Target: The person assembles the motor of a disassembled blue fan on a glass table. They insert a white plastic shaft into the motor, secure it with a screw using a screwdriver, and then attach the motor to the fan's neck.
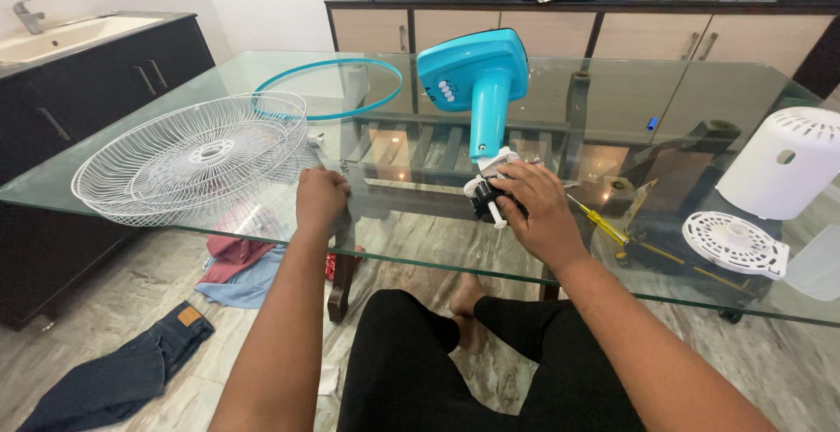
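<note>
A blue fan stand (479,82) lies tilted on the glass table (612,108), its base raised toward the far side. My right hand (535,209) grips the white and black motor joint (486,194) at the stand's near end. My left hand (319,197) rests as a closed fist on the glass, beside a white wire fan guard (188,156) lying flat to its left. Small screws lie near the left fist; I cannot tell if it holds one.
A blue guard ring (331,89) lies behind the wire guard. A yellow screwdriver (599,222), a white round disc (733,242) and a white motor cover (783,162) sit at right. Clothes (122,371) lie on the floor. A sideboard (577,25) stands behind.
</note>
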